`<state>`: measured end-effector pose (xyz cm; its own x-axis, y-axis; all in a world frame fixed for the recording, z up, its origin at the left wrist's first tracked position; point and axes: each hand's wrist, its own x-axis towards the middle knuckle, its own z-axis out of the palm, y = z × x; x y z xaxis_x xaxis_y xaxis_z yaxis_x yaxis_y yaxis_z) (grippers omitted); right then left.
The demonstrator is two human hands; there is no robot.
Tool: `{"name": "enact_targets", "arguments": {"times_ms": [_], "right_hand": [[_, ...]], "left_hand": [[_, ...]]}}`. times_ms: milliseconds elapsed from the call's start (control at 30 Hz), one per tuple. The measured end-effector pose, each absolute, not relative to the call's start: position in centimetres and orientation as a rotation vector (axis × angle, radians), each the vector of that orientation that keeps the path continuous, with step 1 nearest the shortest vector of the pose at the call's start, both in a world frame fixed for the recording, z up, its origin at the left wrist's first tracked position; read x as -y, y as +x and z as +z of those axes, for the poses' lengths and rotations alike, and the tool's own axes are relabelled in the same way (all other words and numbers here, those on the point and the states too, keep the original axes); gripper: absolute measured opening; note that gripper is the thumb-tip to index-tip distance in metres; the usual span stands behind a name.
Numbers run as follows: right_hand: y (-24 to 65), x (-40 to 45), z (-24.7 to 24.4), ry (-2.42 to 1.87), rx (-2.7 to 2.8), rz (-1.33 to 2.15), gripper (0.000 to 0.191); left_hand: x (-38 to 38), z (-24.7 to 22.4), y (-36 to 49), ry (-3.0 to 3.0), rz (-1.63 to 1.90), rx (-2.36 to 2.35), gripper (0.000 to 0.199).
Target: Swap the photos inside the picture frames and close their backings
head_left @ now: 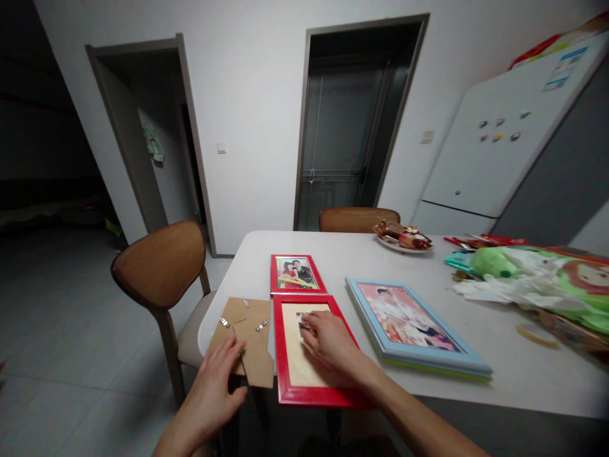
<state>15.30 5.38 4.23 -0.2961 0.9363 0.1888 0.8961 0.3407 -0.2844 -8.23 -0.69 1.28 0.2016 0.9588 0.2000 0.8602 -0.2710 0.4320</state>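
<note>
My left hand (216,381) rests its fingertips on a brown frame backing board (254,317), with the thumb spread away near the board's front edge. Metal clips and a thin stand leg show on that board. Over a red photo frame (281,381) lying flat, my right hand (328,339) has its fingers curled onto a small photo (299,317), partly hidden beneath them. A cream sheet (304,374) fills the frame's inside. Just behind it lies a smaller-looking red frame (273,279) with a couple's picture.
To the right lies a stack of frames, a light blue one (380,336) on top. Farther right are a green bag (514,263), crumpled white paper (499,292) and a tape roll (537,336). A plate (404,246) stands at the table's back. Wooden chairs (166,266) flank the table.
</note>
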Motion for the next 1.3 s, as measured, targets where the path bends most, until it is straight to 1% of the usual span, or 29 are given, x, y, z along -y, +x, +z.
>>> {"name": "enact_targets", "arguments": {"times_ms": [67, 133, 267, 400, 567, 667, 767, 867, 1100, 1200, 1300], "right_hand": [[13.2, -4.4, 4.5, -1.446, 2.331, 0.227, 0.031], [10.8, -3.3, 4.3, -1.298, 2.384, 0.261, 0.035], [7.3, -2.1, 3.0, -1.261, 2.396, 0.31, 0.055], [7.1, -2.1, 2.9, -1.242, 2.187, 0.446, 0.053], [10.5, -1.6, 5.0, -1.16, 1.954, 0.67, 0.053], [13.7, -0.3, 6.3, -1.147, 1.924, 0.662, 0.052], [16.9, 1.0, 7.0, -1.171, 1.937, 0.551, 0.046], [19.6, 1.7, 6.7, -1.256, 1.946, 0.451, 0.039], [22.3, 1.6, 3.4, -1.424, 1.989, 0.464, 0.036], [22.1, 1.2, 2.0, -1.414, 2.041, 0.435, 0.036], [21.6, 0.5, 0.9, -1.39, 2.079, 0.37, 0.035]], "left_hand": [[0.1, 0.1, -9.9, 2.214, 0.645, -1.929, 0.056], [-0.6, -1.0, -10.8, 2.211, 0.729, -1.996, 0.05], [-1.3, -1.9, -11.4, 2.216, 0.914, -1.994, 0.039], [-1.3, -0.6, -10.8, 2.173, 1.058, -1.978, 0.034], [0.2, 1.9, -7.4, 2.224, 1.248, -1.842, 0.032], [1.4, 2.8, -4.3, 2.308, 1.286, -1.694, 0.031], [1.9, 3.0, -1.4, 2.388, 1.236, -1.536, 0.033], [1.5, 2.6, 1.0, 2.419, 1.1, -1.399, 0.034], [0.4, 2.1, 3.0, 2.388, 0.651, -1.31, 0.043], [0.2, 2.4, 2.6, 2.364, 0.592, -1.357, 0.038], [0.1, 2.4, 2.1, 2.334, 0.611, -1.392, 0.034]]}}
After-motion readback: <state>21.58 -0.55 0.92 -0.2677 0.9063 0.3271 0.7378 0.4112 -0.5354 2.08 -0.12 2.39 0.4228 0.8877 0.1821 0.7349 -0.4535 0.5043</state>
